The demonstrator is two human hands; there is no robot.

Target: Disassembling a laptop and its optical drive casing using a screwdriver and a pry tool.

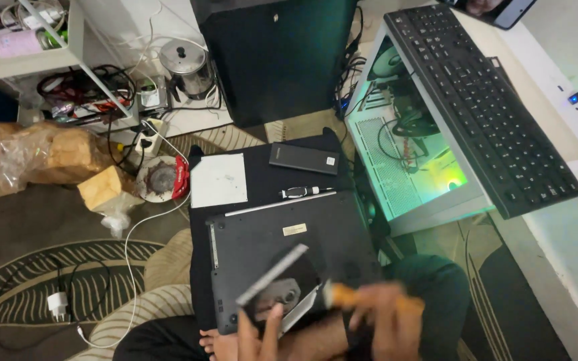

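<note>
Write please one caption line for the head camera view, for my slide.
Left hand lifts an optical drive over an upturned laptop; blurred right hand grips an orange-handled tool.

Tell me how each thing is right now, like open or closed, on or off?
Laptop: upside down, shut.
Disc drive: pulled out, tilted, held by left hand.
Screwdriver: orange handle, in right hand, blurred.
Computer case: on its side, lit green inside.
Keyboard: resting on the case.
Kettle: lid on.
White charger: unplugged, on the rug.
</note>
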